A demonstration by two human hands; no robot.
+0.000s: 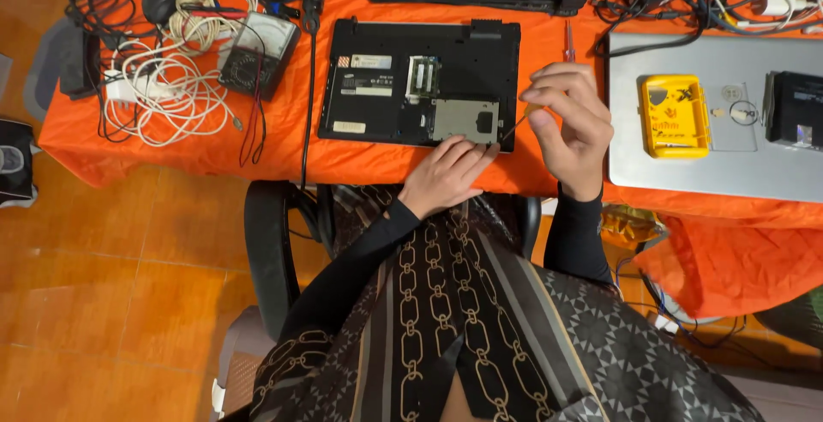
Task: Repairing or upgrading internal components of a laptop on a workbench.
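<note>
Black laptop (420,81) lies upside down on the orange-covered bench (549,45), base facing up, with a memory bay open and a silver drive caddy (464,119) exposed at its near right corner. Left hand (444,175) rests at the near edge of the laptop, fingers curled loosely, fingertips touching the edge just beside the caddy; it grasps nothing. Right hand (573,123) is closed in a pinch around the handle of a thin screwdriver (513,128), whose shaft slants down-left with its tip at the right corner of the caddy. To the right, a closed silver laptop (729,173) carries a yellow case (675,116) and a small black drive (793,109). To the left, an analog multimeter (257,53) sits among coiled white cables (167,96). A black cable (306,113) runs down past the laptop's left side. A keyboard part and more cables lie along the far edge.
</note>
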